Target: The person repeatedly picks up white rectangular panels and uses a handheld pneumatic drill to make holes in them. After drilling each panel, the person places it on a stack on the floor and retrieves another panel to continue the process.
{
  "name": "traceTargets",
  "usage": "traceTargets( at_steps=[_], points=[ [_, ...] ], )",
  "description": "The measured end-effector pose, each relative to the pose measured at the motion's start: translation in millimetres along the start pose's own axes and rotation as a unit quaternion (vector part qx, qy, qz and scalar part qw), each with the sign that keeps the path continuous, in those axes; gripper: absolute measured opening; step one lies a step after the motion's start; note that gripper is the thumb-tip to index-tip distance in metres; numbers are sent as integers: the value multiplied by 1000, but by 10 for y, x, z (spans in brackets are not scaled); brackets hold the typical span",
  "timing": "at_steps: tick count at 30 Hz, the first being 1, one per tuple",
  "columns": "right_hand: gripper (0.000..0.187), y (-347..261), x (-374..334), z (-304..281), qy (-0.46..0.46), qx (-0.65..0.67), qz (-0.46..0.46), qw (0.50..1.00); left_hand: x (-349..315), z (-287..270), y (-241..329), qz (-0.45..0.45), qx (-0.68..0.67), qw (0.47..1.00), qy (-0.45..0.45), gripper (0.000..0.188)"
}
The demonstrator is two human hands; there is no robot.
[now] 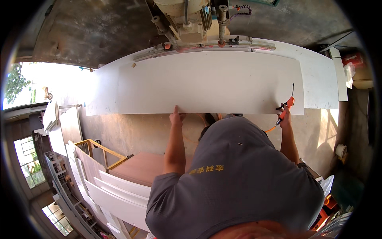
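Observation:
A long white panel (211, 81) lies flat on a white machine table (318, 75). My left hand (175, 116) grips the panel's near edge, thumb on top. My right hand (285, 118) holds an orange air blow gun (287, 106) at the panel's near right corner, its thin black nozzle pointing up over the board. An orange hose (270, 129) trails from the gun toward my body. My grey shirt fills the lower middle of the view.
A drilling machine head (187, 20) with a metal fence rail (207, 47) stands at the table's far side. White panels (115, 191) are stacked at lower left beside a brown board (139, 167) on a yellow frame. Bare concrete floor lies below the table edge.

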State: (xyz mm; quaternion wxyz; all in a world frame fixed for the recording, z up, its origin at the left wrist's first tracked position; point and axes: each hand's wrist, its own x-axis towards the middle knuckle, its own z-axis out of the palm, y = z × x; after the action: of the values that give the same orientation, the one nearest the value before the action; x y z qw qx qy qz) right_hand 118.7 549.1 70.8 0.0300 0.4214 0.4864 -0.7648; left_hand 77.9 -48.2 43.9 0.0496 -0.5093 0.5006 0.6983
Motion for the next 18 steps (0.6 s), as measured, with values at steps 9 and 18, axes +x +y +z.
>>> traceTargets(
  at_steps=[9,18],
  points=[
    [42,-106,50,408,19,-34,-23,999,198,41,137,1,2,1000,-2,44],
    [43,-124,76,499,11,-60,-4,998,226,8,153,3,2,1000,-8,45]
  ],
)
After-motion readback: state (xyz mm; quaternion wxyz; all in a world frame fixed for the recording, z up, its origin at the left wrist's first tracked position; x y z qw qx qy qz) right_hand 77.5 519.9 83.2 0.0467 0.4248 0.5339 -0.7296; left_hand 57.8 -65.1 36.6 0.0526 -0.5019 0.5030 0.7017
